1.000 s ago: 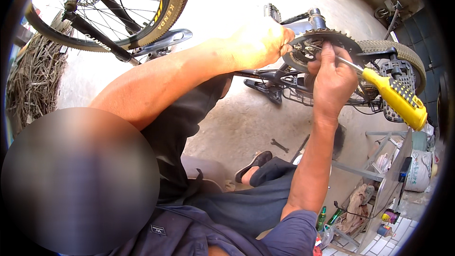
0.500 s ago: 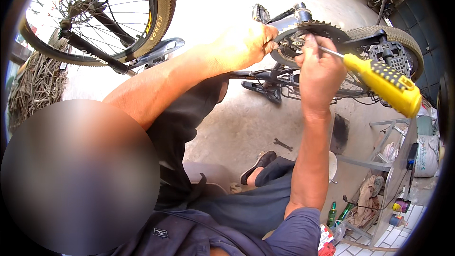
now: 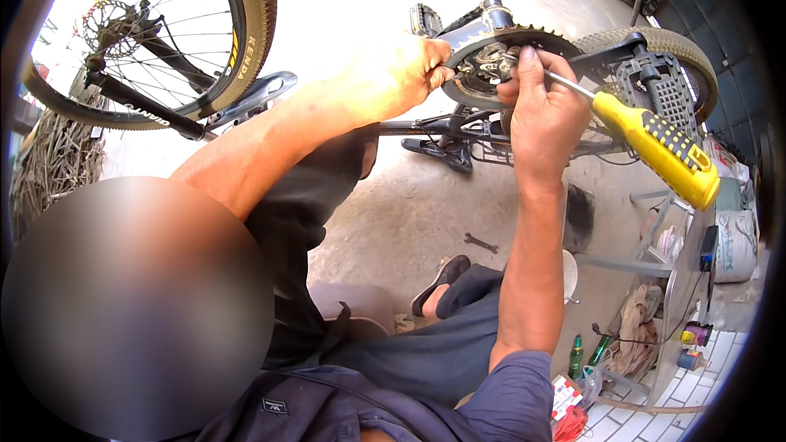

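A dark toothed chainring (image 3: 524,38) belongs to the upturned bicycle (image 3: 409,126) in front of me. My left hand (image 3: 409,78) is closed in a pinch at its left edge, fingertips on the rim. On the other side, my right hand (image 3: 547,110) holds a screwdriver (image 3: 655,143) by its metal shaft, thumb and fingers closed round it. The yellow handle with dark grip dots sticks out to the right. The shaft points toward the metal parts at the chainring's middle; the tip's exact contact cannot be made out. A crank arm with a black pedal (image 3: 667,92) reaches right.
The front wheel (image 3: 255,33) stands upper left, the rear wheel (image 3: 706,74) right. A wrench (image 3: 481,242) lies on the concrete floor. A metal-framed table (image 3: 622,266), green bottles (image 3: 575,358) and a white sack (image 3: 735,245) are at the right. Dry sticks (image 3: 57,155) lie far left.
The whole view has shifted a little, so the bicycle and hands sit slightly further left and up. Both hands keep their holds; more metal parts inside the chainring show between them.
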Tool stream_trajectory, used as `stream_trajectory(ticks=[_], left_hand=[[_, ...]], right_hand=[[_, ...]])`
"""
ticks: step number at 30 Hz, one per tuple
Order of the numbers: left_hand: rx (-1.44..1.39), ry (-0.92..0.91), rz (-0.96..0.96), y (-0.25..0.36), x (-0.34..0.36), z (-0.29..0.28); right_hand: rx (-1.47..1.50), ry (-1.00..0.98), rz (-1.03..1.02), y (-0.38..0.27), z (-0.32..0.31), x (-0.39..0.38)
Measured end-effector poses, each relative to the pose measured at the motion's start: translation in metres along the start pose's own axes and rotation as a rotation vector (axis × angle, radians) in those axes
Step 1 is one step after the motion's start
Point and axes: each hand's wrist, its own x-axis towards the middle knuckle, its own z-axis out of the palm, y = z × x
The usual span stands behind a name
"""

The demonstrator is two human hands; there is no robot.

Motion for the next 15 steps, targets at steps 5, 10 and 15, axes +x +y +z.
stream_trajectory(ticks=[5,10,15], left_hand=[[0.044,-0.082,-0.104,0.009,0.000,-0.007],[0.065,0.058,0.069,-0.005,-0.001,0.002],[-0.023,0.097,0.132,-0.012,0.000,0.008]], right_hand=[[-0.055,0.002,-0.050,0.006,0.007,-0.008],[-0.401,-0.023,-0.296,0.009,0.016,-0.020],[-0.590,-0.025,-0.423,0.017,0.024,-0.029]])
